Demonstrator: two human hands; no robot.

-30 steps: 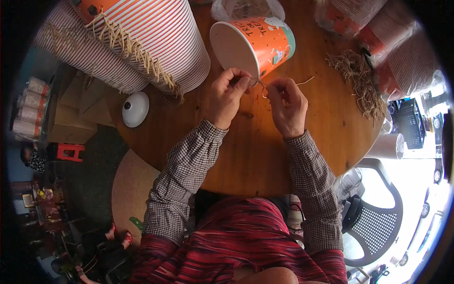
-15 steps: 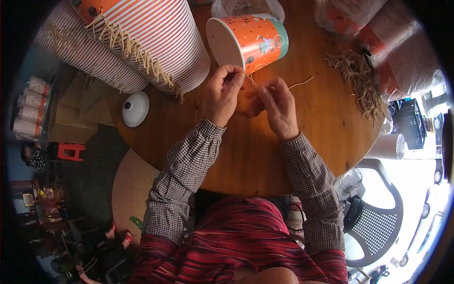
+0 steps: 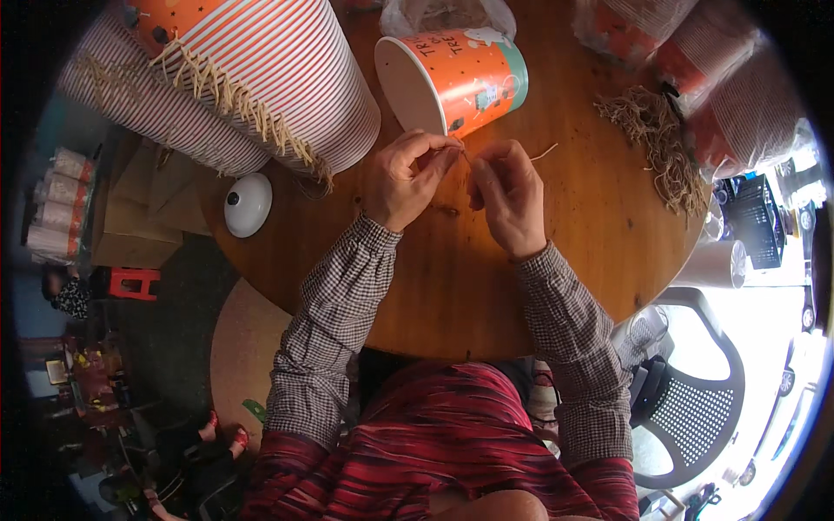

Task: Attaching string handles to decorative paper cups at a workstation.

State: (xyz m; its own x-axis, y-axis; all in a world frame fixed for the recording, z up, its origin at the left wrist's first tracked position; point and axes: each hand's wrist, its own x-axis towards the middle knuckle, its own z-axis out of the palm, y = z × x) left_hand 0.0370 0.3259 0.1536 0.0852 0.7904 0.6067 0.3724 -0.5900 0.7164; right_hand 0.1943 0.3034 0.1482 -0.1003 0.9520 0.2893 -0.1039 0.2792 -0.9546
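Note:
My left hand [image 3: 407, 181] pinches a thin tan twine [image 3: 545, 153] between thumb and fingertips, just in front of an orange paper bucket. Close by on its right, my right hand [image 3: 511, 195] has its fingers closed on the same twine, and a loose end sticks out beyond its knuckles. The bucket [image 3: 473, 82] lies on its side with its white-rimmed mouth toward the left and its green base to the right. My left fingertips are at the lower part of its rim; whether they touch it I cannot tell. Fingers hide the middle of the twine.
Tall nested stacks of paper buckets [image 3: 287, 78] with twine along them stand at the left. A white dome-shaped object [image 3: 248, 205] lies near the wooden table's [image 3: 434, 295] left edge. At right are a twine bundle [image 3: 656, 148], plastic-wrapped bucket stacks [image 3: 738, 113] and a chair [image 3: 695, 408].
My hands have come closer together, the left one moving slightly down and left. Less of the twine's loose end shows at the right. The bucket appears slightly shifted in the view.

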